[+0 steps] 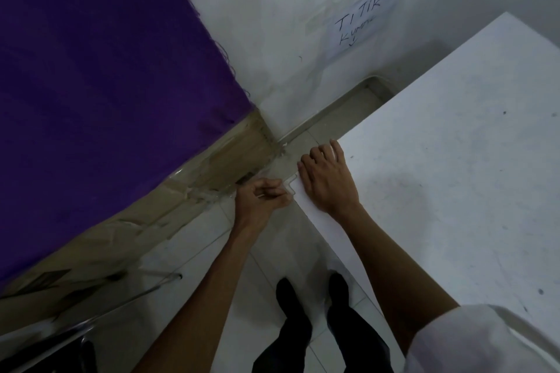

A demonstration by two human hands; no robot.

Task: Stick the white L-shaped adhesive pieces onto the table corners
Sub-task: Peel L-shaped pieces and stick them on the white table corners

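A white table (448, 179) fills the right side, its near-left corner close to the middle of the view. A white L-shaped adhesive piece (291, 185) sits at that corner, only a small notched edge of it showing. My right hand (327, 179) lies flat on the tabletop at the corner, fingers spread toward the table's far-left edge. My left hand (261, 198) is just left of the corner, fingers curled and pinched at the piece's outer edge. The hands hide most of the piece.
A purple cloth (100, 70) over a taped cardboard box (157, 215) stands at the left. A white wall with a handwritten paper note (357, 23) is behind. My legs and dark shoes (312, 297) stand on the pale tiled floor beside the table.
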